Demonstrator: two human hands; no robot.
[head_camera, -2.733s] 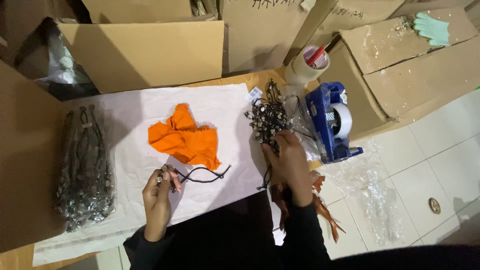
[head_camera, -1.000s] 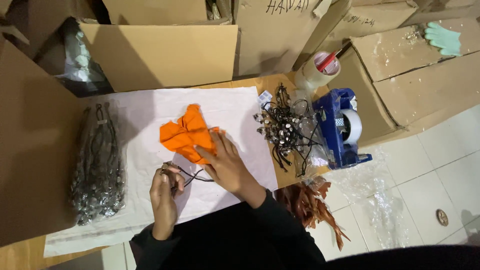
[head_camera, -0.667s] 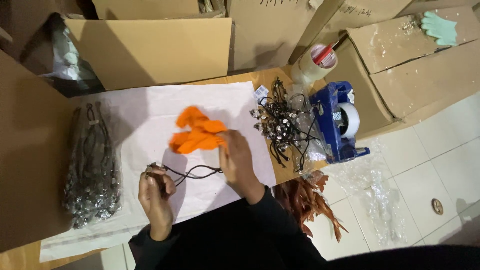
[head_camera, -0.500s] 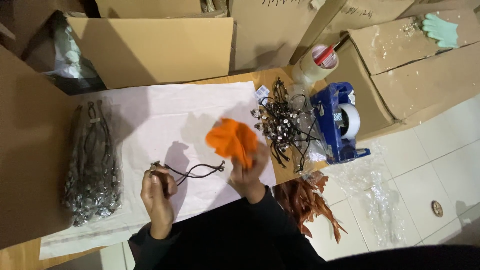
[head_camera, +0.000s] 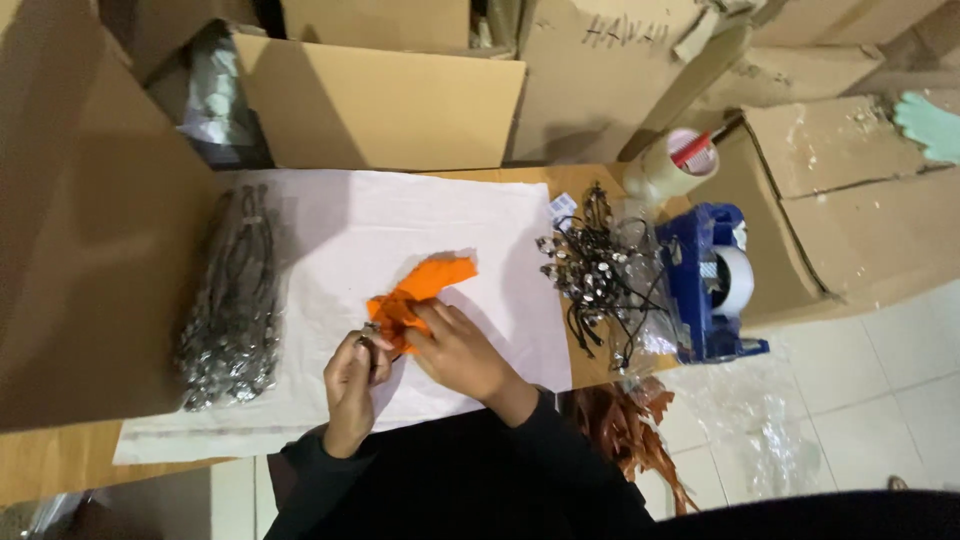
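Observation:
My left hand (head_camera: 352, 378) pinches a small dark cord piece with a metal bit at its fingertips, low on the white sheet (head_camera: 330, 240). My right hand (head_camera: 458, 352) grips the near end of an orange cloth (head_camera: 420, 290) and presses it against the left hand's fingertips. The cloth runs up and to the right from both hands. The dark cord is mostly hidden under the cloth and fingers.
A clear bag of dark metal-studded cords (head_camera: 232, 305) lies at the sheet's left. A loose tangle of similar cords (head_camera: 600, 280) sits to the right, beside a blue tape dispenser (head_camera: 712, 285) and a tape roll (head_camera: 668, 165). Cardboard boxes (head_camera: 380, 100) ring the table.
My right hand went from the cord pile to the orange cloth, lifted it, and brought it down onto my left hand's cord. The cord loop is now covered.

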